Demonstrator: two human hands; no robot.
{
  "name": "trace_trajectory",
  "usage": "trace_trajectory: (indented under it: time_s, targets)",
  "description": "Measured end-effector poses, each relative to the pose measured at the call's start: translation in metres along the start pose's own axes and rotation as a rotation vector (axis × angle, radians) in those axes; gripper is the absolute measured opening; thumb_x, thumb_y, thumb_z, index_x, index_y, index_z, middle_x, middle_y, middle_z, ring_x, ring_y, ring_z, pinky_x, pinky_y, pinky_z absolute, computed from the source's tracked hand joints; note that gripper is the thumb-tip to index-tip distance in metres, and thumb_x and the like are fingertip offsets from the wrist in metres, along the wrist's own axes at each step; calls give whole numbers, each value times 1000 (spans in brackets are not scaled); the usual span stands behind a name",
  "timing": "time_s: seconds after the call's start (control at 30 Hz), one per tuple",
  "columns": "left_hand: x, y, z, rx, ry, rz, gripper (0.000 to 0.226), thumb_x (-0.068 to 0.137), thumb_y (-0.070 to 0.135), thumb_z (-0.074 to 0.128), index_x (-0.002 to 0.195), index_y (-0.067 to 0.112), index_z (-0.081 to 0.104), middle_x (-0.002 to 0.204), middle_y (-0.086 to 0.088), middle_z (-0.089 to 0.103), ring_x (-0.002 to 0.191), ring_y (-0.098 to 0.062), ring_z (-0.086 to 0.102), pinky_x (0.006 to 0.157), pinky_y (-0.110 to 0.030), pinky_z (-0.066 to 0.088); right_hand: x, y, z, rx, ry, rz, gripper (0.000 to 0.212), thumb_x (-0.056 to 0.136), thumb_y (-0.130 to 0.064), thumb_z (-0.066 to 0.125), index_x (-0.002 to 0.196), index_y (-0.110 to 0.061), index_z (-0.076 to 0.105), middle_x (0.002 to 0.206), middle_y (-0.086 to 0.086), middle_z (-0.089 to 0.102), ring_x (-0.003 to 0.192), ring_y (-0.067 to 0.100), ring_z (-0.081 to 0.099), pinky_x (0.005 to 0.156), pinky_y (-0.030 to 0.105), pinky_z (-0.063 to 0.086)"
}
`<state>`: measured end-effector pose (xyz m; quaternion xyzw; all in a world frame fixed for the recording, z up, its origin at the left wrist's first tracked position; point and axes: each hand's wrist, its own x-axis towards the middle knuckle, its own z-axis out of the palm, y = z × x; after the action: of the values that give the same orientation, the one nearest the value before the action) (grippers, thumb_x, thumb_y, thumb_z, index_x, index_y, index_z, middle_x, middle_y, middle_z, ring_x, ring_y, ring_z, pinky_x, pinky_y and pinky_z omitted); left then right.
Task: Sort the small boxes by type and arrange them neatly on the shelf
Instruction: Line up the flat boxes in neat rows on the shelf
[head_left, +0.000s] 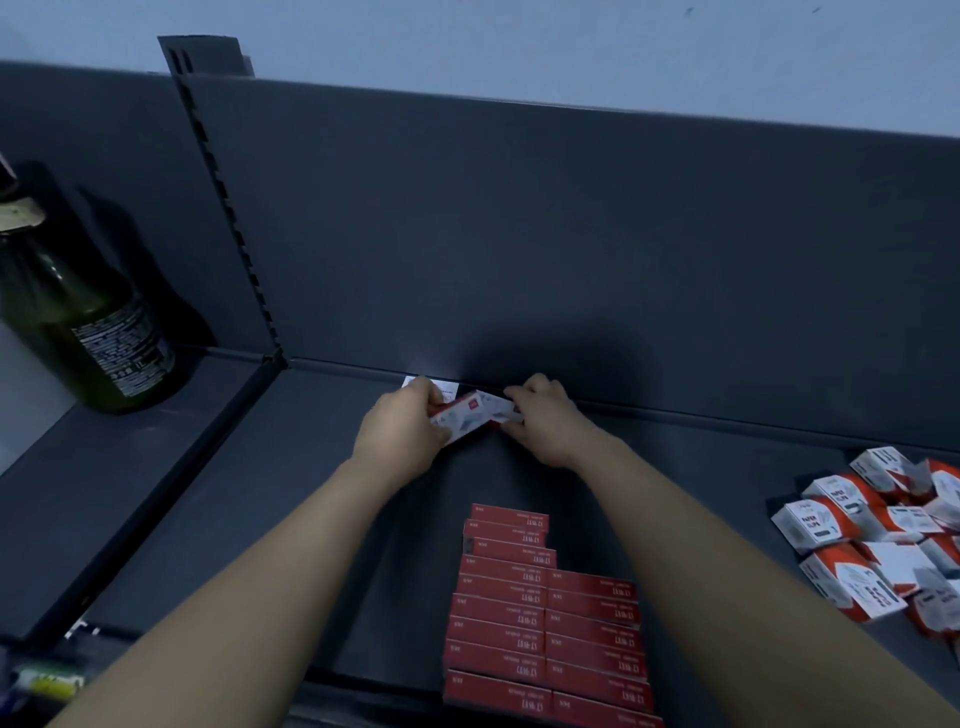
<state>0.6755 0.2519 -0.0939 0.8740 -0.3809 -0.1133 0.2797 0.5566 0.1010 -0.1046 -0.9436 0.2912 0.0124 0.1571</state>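
Both my hands reach to the back of the dark shelf (291, 499). My left hand (402, 431) and my right hand (545, 423) together grip a white and red small box (475, 415) by its two ends, tilted, just in front of the back panel. Another white box (415, 383) peeks out behind my left hand. Several flat red boxes (540, 613) lie in two neat columns near the front edge. A loose heap of white and red paper clip boxes (872, 535) lies at the right.
A dark green glass bottle (88, 322) stands on the neighbouring shelf at the left, past a slotted upright (228, 208). The grey back panel (571, 234) closes off the rear. Bare shelf surface lies left of the red boxes.
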Motion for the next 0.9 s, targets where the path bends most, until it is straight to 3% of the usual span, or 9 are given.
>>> trace_trajectory:
  time_s: [0.13, 0.2, 0.3, 0.37, 0.47, 0.57, 0.63, 0.8, 0.9]
  targets:
    - [-4, -6, -3, -79, 100, 37, 17, 81, 17, 66, 95, 21, 59, 90, 4, 66, 84, -21, 61, 73, -31, 49, -6, 6, -6, 137, -14, 85, 40, 88, -31, 63, 122, -13, 52, 122, 7, 43, 111, 23, 45, 94, 33, 42]
    - [-8, -5, -5, -122, 129, 61, 10, 82, 16, 67, 84, 20, 58, 84, 3, 66, 79, -20, 61, 68, -29, 46, -17, 13, -12, 237, 9, 137, 38, 83, -23, 71, 114, -15, 53, 113, 4, 52, 98, 20, 54, 82, 31, 46]
    - [-15, 6, -9, -269, 112, 45, 11, 82, 12, 66, 86, 20, 60, 80, 8, 64, 77, -17, 62, 62, -25, 44, -40, 26, -23, 378, 49, 168, 37, 77, -9, 75, 109, -16, 59, 105, 1, 62, 89, 15, 59, 76, 26, 49]
    - [-21, 21, -10, -336, 59, 59, 17, 81, 10, 65, 91, 23, 62, 78, 14, 63, 75, -13, 62, 60, -24, 44, -58, 36, -32, 442, 52, 156, 29, 81, -7, 71, 109, -13, 65, 101, 2, 67, 85, 15, 62, 74, 25, 51]
    - [-33, 48, -3, -338, -65, 133, 19, 79, 10, 66, 94, 21, 67, 83, 10, 66, 73, -5, 60, 60, -16, 43, -92, 53, -46, 590, 46, 197, 20, 85, -10, 67, 103, -18, 69, 97, 1, 71, 92, 23, 67, 87, 39, 55]
    - [-45, 68, 9, -261, -150, 183, 17, 80, 14, 69, 96, 19, 68, 88, 8, 66, 77, -4, 59, 61, -12, 42, -129, 69, -57, 678, 53, 229, 19, 83, -8, 69, 97, -21, 72, 93, 1, 74, 86, 15, 68, 85, 33, 55]
    - [-53, 77, 16, -228, -193, 208, 17, 80, 15, 70, 97, 18, 70, 92, 6, 69, 81, -6, 61, 62, -14, 43, -153, 78, -61, 703, 37, 243, 20, 82, -2, 68, 93, -18, 73, 93, 3, 75, 80, 11, 67, 79, 27, 53]
    - [-67, 91, 30, -134, -349, 284, 20, 79, 17, 74, 98, 19, 73, 96, 6, 71, 85, -5, 64, 77, -21, 50, -191, 93, -60, 716, 37, 293, 21, 76, 0, 73, 86, -18, 76, 91, 9, 75, 82, 20, 65, 85, 39, 51]
    - [-73, 91, 36, -66, -441, 296, 19, 77, 21, 77, 95, 22, 74, 94, 8, 72, 83, -3, 65, 80, -23, 51, -199, 89, -54, 694, 9, 258, 23, 76, -1, 75, 88, -21, 76, 92, 9, 75, 80, 17, 64, 81, 36, 50]
